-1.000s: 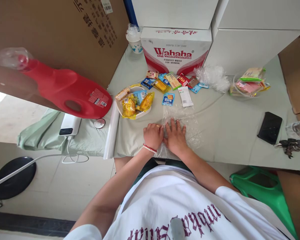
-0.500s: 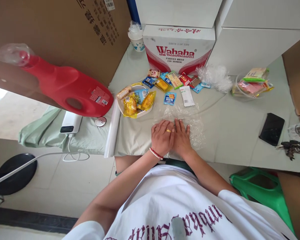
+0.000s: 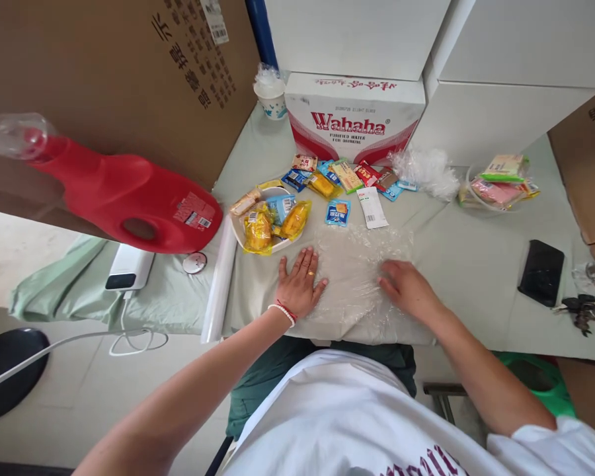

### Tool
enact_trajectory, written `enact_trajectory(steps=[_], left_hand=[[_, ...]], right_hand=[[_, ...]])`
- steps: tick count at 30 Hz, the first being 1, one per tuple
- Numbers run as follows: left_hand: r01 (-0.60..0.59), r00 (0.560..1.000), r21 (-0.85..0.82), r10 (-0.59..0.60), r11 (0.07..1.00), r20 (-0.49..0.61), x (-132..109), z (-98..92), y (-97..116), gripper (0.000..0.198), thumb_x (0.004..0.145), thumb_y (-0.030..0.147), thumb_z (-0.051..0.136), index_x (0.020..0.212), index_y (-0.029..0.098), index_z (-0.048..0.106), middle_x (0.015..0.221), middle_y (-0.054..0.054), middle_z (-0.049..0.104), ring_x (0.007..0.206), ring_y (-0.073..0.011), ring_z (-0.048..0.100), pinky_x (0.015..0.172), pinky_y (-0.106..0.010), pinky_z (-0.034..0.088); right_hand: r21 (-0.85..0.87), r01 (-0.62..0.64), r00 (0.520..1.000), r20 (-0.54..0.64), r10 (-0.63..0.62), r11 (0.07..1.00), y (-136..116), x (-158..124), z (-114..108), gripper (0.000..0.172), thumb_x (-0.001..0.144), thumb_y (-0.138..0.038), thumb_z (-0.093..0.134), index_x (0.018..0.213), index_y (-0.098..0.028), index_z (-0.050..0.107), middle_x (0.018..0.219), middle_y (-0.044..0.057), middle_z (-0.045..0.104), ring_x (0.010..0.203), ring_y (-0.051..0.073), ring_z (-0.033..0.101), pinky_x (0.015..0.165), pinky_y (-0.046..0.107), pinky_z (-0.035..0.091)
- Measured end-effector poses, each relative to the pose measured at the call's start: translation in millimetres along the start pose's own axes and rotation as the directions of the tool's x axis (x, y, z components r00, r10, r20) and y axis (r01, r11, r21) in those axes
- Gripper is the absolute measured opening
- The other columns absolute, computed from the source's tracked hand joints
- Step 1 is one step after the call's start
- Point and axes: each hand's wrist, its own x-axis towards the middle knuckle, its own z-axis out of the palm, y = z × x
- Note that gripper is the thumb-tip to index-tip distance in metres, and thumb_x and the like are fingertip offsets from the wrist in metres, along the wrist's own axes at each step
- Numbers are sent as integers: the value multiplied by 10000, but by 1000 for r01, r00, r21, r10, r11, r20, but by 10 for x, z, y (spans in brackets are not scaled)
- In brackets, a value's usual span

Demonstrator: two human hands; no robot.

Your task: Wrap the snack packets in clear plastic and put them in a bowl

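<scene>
A sheet of clear plastic wrap (image 3: 356, 268) lies spread on the pale green tablecloth in front of me. My left hand (image 3: 300, 284), with a ring and a bead bracelet, lies flat with spread fingers on the sheet's left edge. My right hand (image 3: 407, 289) rests palm down on the sheet's right side, fingers pointing left. Neither hand holds anything. Just beyond my left hand stands a white bowl (image 3: 268, 246) filled with yellow and blue snack packets.
A roll of wrap (image 3: 219, 281) lies left of the bowl. Several small snack packets (image 3: 338, 177) sit before a Wahaha box (image 3: 354, 119). A red jug (image 3: 123, 205), power bank (image 3: 128, 270), crumpled plastic (image 3: 424, 168), second snack bowl (image 3: 500, 182), black phone (image 3: 540, 272) and keys (image 3: 582, 309) surround them.
My hands were pressed side by side on the middle of the wrap; they have slid apart, left to the left edge and right to the right side. The sheet lies flatter and wider.
</scene>
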Motion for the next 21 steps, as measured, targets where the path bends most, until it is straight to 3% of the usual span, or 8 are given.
enact_trajectory(steps=[2, 5, 9, 12, 16, 21], left_hand=[[0, 1000, 1, 0, 1000, -5, 3, 2, 0, 699, 1058, 490, 348, 1661, 141, 292, 1726, -170, 253, 1615, -314, 260, 1303, -642, 6], [0, 1000, -2, 0, 1000, 0, 8, -1, 3, 692, 1062, 487, 341, 1659, 141, 296, 1726, -157, 263, 1613, -308, 265, 1309, -630, 17], [16, 1000, 20, -17, 1000, 22, 7, -15, 2, 694, 1070, 503, 308, 1660, 139, 290, 1731, -138, 251, 1617, -292, 256, 1317, -617, 32], [21, 999, 42, -22, 999, 35, 7, -20, -1, 702, 1074, 520, 276, 1661, 133, 283, 1737, -121, 232, 1620, -282, 247, 1319, -620, 53], [15, 1000, 51, -16, 999, 27, 4, -6, -11, 709, 1073, 526, 280, 1664, 136, 272, 1737, -115, 236, 1618, -286, 253, 1317, -630, 74], [11, 1000, 38, -11, 999, 12, 1, -3, -17, 706, 1067, 522, 310, 1669, 153, 272, 1731, -119, 260, 1613, -295, 265, 1320, -619, 63]], right_hand=[[-31, -44, 999, -12, 44, 999, -33, 442, -159, 404, 1042, -419, 489, 1262, -176, 726, 1192, 171, 727, 1130, 334, 641, 1000, 481, 524], [-78, -62, 995, -83, 56, 995, -167, 1311, -257, 385, 1039, -368, 505, 1282, -150, 708, 1222, 192, 700, 1191, 355, 588, 1002, 469, 503], [-123, -197, 961, -220, 167, 973, -287, 2398, -176, 453, 1038, -349, 501, 1368, -62, 618, 1349, 238, 620, 1317, 396, 476, 1052, 512, 452], [-164, -261, 950, -220, 222, 951, -285, 2888, -74, 549, 986, -396, 608, 1404, -42, 575, 1430, 272, 552, 1362, 413, 420, 1088, 549, 409], [-214, -287, 948, -203, 245, 934, -226, 3035, -21, 569, 918, -372, 679, 1353, -14, 597, 1425, 294, 536, 1346, 420, 418, 1097, 564, 383], [-248, -286, 958, -58, 281, 925, 29, 2632, -134, 642, 814, -372, 786, 1338, -44, 610, 1372, 272, 539, 1302, 437, 435, 1068, 540, 410]])
